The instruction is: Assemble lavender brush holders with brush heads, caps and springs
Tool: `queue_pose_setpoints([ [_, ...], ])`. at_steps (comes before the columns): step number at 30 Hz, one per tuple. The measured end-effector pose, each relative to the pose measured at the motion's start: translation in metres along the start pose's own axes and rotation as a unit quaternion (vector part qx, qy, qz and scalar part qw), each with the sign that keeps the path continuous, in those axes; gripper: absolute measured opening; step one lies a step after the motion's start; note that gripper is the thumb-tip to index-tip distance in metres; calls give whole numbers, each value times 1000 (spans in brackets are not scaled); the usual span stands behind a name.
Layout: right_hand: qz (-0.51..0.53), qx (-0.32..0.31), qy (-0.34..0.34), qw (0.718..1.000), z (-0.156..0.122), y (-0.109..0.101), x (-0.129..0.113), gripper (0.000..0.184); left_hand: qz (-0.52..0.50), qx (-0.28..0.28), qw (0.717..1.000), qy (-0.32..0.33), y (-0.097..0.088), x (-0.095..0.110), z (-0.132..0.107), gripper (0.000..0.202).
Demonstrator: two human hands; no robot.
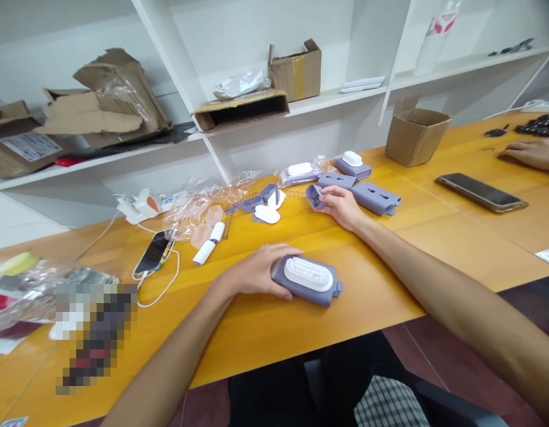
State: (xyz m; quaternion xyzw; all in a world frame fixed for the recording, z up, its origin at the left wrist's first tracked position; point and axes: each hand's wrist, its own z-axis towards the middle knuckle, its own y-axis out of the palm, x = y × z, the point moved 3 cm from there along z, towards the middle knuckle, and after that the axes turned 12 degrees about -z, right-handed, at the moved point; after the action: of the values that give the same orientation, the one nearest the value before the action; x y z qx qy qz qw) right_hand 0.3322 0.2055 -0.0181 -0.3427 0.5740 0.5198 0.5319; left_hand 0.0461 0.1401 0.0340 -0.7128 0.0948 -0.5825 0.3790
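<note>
My left hand point(257, 271) is wrapped round the left end of a grey-purple brush body point(316, 290) with a white bristle pad point(308, 273) on top, resting on the orange table point(265, 332). My right hand point(341, 204) reaches further back and grips a small purple plastic piece point(314, 197). Around it lie more purple shells point(376, 197), a finished brush point(352, 163), white oval pads point(268, 214) and a thin spring point(296, 194).
Crumpled clear bags point(203, 198), a phone on a white cable point(153, 252), a white tube point(208, 243), a second phone point(480, 191) and an open carton point(415, 135) lie on the table. Another person's hand point(530, 153) rests at far right. White shelves with boxes point(296, 71) stand behind.
</note>
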Motion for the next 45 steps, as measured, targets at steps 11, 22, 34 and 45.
queue_pose_setpoints([
  [11, -7, 10, -3, 1000, 1, -2, 1, 35, 136, 132, 966, -175, -66, -43, -26, 77],
  [22, -110, 19, -37, 993, 1, -7, -5, 36, 171, 163, 949, -210, -76, -54, -30, 84],
  [34, -174, -3, -26, 984, 2, -9, -4, 37, 177, 202, 941, -206, -76, -59, -31, 80],
  [45, -174, -16, -51, 983, 0, -6, -4, 38, 159, 238, 940, -186, -77, -55, -31, 81],
])
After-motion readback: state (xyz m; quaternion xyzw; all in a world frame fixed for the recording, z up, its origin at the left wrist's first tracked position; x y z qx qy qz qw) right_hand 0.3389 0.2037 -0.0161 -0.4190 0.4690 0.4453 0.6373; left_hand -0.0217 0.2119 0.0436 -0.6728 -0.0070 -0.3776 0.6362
